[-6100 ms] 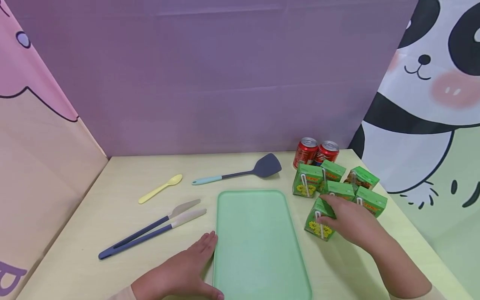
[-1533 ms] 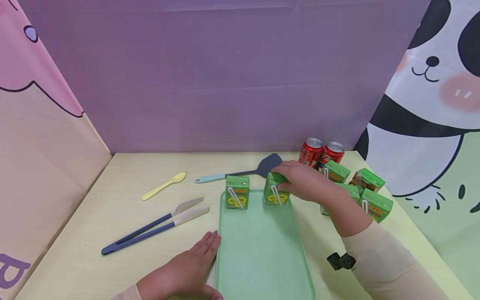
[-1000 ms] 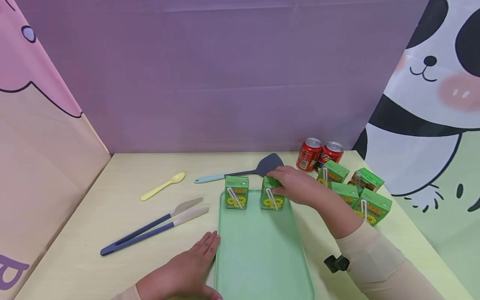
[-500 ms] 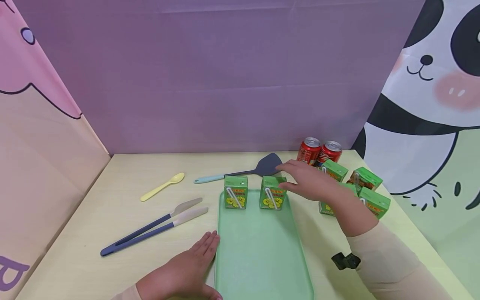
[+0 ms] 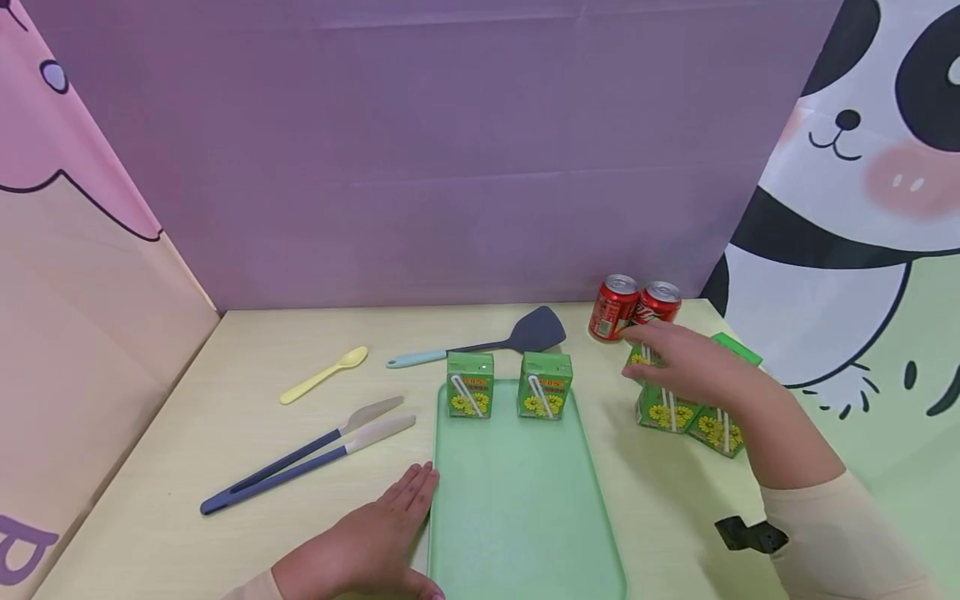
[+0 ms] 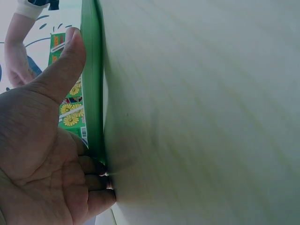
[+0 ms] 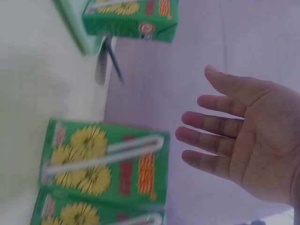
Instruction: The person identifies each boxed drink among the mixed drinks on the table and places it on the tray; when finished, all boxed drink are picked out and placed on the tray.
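Note:
My left hand rests on the table with straight fingers against the left edge of the green tray. In the left wrist view the fingertips touch the tray's side. Two green drink cartons with straws, the left carton and the right carton, stand apart at the tray's far end. Over the cluster of similar cartons on the right, my right hand hovers and partly hides them. A front carton of the cluster shows below it. The right wrist view shows that hand with fingers extended, apart from the nearest carton.
Two red cola cans, one at the left, stand behind the cluster. A turner lies beyond the tray. Left of the tray lie a yellow spoon and blue-handled tongs. A purple cloth hangs at the table's back.
The right hand set a second carton on the tray's far right corner, let go and moved right to the cluster. An earlier carton also came from there. The left hand stayed put.

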A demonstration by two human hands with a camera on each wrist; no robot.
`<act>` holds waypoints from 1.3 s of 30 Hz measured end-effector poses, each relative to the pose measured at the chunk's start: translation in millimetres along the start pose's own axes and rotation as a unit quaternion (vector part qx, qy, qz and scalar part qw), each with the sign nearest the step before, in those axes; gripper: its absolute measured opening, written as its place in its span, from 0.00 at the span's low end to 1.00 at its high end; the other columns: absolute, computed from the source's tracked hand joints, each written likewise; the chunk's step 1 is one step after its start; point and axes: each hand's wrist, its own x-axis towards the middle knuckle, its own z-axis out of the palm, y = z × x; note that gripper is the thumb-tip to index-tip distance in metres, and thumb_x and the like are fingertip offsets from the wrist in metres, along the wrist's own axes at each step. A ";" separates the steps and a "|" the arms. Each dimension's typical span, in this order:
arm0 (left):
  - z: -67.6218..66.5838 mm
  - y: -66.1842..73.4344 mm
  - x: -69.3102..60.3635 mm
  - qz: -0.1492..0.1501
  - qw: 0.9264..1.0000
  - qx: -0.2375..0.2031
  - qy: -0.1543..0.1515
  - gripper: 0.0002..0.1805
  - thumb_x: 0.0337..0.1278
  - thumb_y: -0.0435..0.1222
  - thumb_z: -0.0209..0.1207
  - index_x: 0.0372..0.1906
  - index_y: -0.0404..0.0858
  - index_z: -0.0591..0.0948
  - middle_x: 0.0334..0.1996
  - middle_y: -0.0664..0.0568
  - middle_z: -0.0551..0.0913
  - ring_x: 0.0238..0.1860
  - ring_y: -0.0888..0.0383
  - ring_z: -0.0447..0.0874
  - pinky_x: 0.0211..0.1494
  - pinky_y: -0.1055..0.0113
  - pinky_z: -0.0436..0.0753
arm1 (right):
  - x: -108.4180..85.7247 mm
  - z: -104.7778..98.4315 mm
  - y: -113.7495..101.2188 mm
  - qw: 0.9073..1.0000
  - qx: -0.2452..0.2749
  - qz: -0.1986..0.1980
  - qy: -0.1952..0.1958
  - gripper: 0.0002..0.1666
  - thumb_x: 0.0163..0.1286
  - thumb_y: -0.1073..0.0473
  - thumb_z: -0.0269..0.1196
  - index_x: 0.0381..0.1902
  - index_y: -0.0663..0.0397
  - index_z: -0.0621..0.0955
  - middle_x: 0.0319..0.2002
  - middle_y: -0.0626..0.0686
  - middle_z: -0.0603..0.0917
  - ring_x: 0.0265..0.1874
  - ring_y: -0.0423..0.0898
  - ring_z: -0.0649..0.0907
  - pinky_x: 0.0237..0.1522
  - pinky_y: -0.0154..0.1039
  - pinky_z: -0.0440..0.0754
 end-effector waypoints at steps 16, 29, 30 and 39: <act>-0.9 0.7 -0.7 0.001 1.000 0.006 0.000 0.72 0.36 0.77 0.57 0.79 0.36 0.45 0.80 0.45 0.43 0.79 0.46 0.42 0.77 0.52 0.58 | -16.3 24.9 49.6 0.999 -0.019 0.027 -0.015 0.38 0.64 0.50 0.68 0.68 0.57 0.71 0.63 0.67 0.76 0.64 0.78 0.64 0.59 0.70 0.69; -0.6 2.4 -0.2 0.000 1.000 -0.001 0.005 0.71 0.37 0.76 0.60 0.79 0.36 0.46 0.80 0.45 0.44 0.79 0.47 0.42 0.76 0.52 0.59 | -15.6 21.7 39.5 0.999 -0.032 0.018 0.002 0.35 0.63 0.50 0.69 0.65 0.58 0.74 0.59 0.64 0.79 0.58 0.64 0.77 0.57 0.66 0.74; -0.6 2.3 0.1 -0.001 1.000 -0.002 0.004 0.71 0.37 0.76 0.59 0.79 0.36 0.46 0.80 0.45 0.44 0.79 0.47 0.41 0.76 0.52 0.59 | -15.6 20.6 35.8 0.999 -0.034 0.015 0.004 0.35 0.64 0.50 0.69 0.65 0.58 0.74 0.59 0.64 0.79 0.58 0.64 0.77 0.57 0.67 0.73; -0.2 0.3 1.0 -0.005 1.000 -0.005 -0.002 0.72 0.36 0.77 0.58 0.79 0.37 0.45 0.80 0.46 0.43 0.79 0.47 0.41 0.77 0.51 0.57 | -17.0 12.0 -9.6 0.999 -0.030 -0.004 0.010 0.33 0.63 0.49 0.70 0.64 0.53 0.76 0.58 0.58 0.80 0.59 0.61 0.77 0.59 0.70 0.70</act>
